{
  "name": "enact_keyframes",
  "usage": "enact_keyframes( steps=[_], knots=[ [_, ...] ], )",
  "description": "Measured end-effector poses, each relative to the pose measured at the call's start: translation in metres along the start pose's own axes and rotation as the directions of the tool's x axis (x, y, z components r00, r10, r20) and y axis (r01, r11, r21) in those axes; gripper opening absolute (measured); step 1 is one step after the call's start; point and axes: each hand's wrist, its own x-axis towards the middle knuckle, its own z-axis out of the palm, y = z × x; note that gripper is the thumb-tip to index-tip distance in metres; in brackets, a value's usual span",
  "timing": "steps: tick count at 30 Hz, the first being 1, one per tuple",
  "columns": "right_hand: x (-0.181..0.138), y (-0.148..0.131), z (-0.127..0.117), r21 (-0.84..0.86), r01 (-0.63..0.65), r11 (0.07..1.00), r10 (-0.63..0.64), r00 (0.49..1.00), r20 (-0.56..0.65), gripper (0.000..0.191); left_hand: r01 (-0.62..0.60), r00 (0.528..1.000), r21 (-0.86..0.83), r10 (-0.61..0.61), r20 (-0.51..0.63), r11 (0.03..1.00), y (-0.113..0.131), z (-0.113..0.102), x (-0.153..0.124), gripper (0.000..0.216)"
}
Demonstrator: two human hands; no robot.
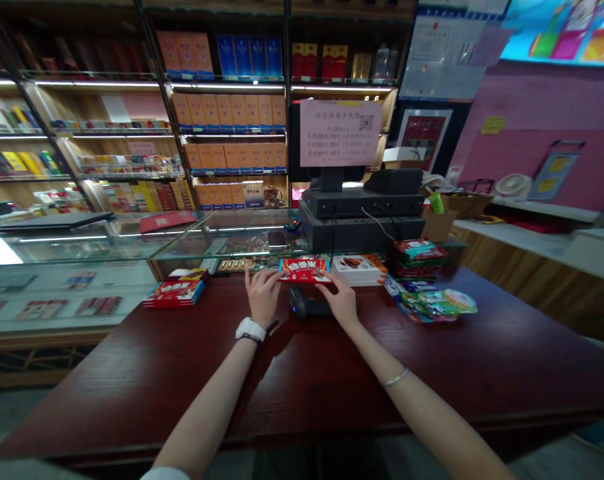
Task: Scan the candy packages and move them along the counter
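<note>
Between my two hands is a red and blue snack packet (305, 270) with white lettering, raised above the dark wooden table. My left hand (263, 293) pinches its left end, index finger sticking up. The right end is gripped by my right hand (341, 299). Just below the packet lies a black barcode scanner (302, 305) with a small blue light, partly hidden by the packet and my right hand. A stack of similar red packets (176, 292) rests on the table to the left. Behind my right hand sits a white and orange box (358, 269).
Colourful snack bags (432, 303) and a pile of red packets (417, 257) lie to the right on the table (192, 373). Beyond stands a cash register (362, 207) with a paper sign (339, 133). A glass display counter (242, 233) borders the table's back and left.
</note>
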Motion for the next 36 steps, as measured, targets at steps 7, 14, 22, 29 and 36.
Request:
enact_keyframes(
  steps=[7,14,22,29,36],
  knots=[
    [0.004,0.008,-0.002,-0.033,0.049,0.998,-0.049,0.999,-0.004,0.031,0.112,0.989,-0.139,-0.096,0.113,0.984,0.006,0.007,0.000,0.033],
    [0.003,0.008,-0.006,-0.045,0.090,0.995,-0.091,0.996,-0.014,0.027,0.179,0.980,-0.312,-0.143,0.137,0.933,0.002,0.018,0.000,0.031],
    [0.002,0.008,-0.004,-0.067,0.069,0.995,-0.070,0.998,-0.007,0.032,0.146,0.988,-0.314,-0.125,0.088,0.938,-0.002,0.020,0.001,0.031],
    [-0.003,0.009,0.003,-0.072,-0.005,0.997,0.003,0.999,-0.035,0.047,0.127,0.991,-0.150,-0.117,0.071,0.980,0.003,0.015,-0.002,0.025],
    [-0.005,0.011,0.003,-0.027,0.066,0.997,-0.067,0.995,-0.067,0.038,0.023,1.000,-0.240,-0.025,-0.008,0.971,-0.007,0.026,-0.005,0.022]
  ],
)
